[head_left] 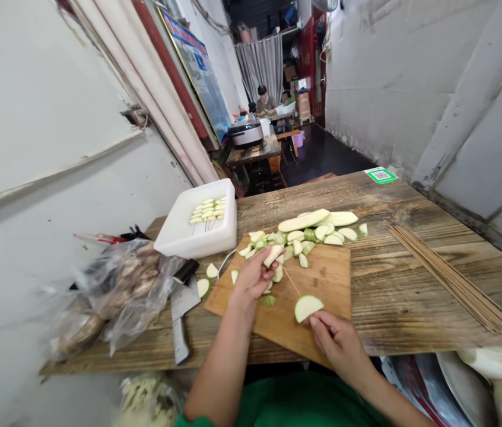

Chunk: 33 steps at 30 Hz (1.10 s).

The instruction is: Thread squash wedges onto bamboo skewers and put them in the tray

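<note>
Over the wooden cutting board (322, 273), my left hand (253, 276) is closed around a pale zucchini piece (273, 255). A thin wooden skewer (292, 280) slants from near that hand down to a half-round zucchini slice (308, 308). My right hand (333, 338) pinches this slice at its lower edge; whether the fingers also grip the skewer is hidden. Cut zucchini pieces (298, 246) lie heaped at the board's far side, with long zucchini halves (303, 220) behind them. A few loose slices (203, 288) rest left of the board.
A white tub (193, 240) with skewered slices stands at the left. Near it are a cleaver (181, 320) and a plastic bag of brownish food (126, 284). Bare skewers (456, 281) lie at the right. A person (265, 102) sits at a far table beyond a cooker (245, 133).
</note>
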Available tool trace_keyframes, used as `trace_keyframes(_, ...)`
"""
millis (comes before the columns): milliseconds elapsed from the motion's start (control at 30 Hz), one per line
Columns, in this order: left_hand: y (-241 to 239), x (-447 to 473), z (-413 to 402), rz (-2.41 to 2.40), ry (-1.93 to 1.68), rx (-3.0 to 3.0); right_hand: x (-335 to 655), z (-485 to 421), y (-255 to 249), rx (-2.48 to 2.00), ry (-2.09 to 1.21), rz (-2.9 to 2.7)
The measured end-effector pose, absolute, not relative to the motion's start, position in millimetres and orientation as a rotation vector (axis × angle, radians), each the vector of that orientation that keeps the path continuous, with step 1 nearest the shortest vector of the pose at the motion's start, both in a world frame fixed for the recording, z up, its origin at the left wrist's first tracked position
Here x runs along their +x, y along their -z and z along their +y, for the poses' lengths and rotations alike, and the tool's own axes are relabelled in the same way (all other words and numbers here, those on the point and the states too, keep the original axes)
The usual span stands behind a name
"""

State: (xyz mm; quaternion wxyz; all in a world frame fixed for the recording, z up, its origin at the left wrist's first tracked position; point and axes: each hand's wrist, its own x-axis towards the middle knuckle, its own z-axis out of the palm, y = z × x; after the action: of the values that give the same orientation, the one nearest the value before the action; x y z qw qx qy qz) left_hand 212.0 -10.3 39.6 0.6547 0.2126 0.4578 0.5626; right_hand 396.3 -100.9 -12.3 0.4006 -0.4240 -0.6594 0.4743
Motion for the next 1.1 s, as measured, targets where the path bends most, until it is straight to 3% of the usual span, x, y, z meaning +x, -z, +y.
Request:
trace_keyframes(733,-53,209,-7,1.057,-1.175,0.691,401,-101,18,-1.08,-1.32,-1.637)
trace_keyframes(1100,-45,224,-4,0.998,-1.328,0.579,397,-102,16,-1.094,-1.324,-1.585)
